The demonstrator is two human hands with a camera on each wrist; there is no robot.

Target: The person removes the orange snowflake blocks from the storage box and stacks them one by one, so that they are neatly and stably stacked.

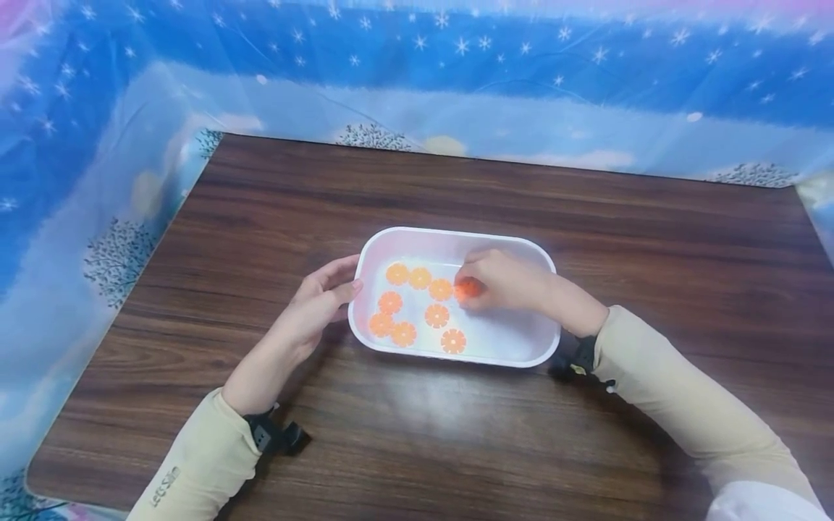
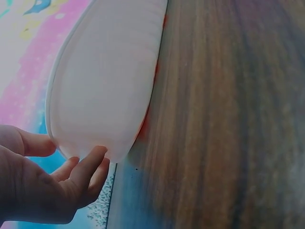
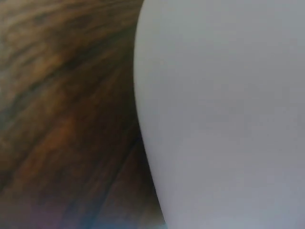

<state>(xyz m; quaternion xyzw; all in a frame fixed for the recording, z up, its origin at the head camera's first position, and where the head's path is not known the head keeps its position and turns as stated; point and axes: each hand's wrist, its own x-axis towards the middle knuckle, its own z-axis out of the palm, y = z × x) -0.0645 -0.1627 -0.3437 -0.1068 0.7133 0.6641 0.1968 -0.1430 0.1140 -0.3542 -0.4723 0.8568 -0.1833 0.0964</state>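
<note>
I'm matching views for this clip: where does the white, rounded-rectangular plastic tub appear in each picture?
Head: the tub sits near the centre.
Left wrist: its outer wall is at upper left, touched by the left hand.
Right wrist: a blurred white surface, apparently the tub, fills the right side.
Shared landmark: brown, flat wood-grain tabletop, beneath the tub in head, then right of it, then left of it.

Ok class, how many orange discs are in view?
9 visible in the white tray: three upper left, three lower left, two lower middle, one at the right hand, which may hide more.
</note>
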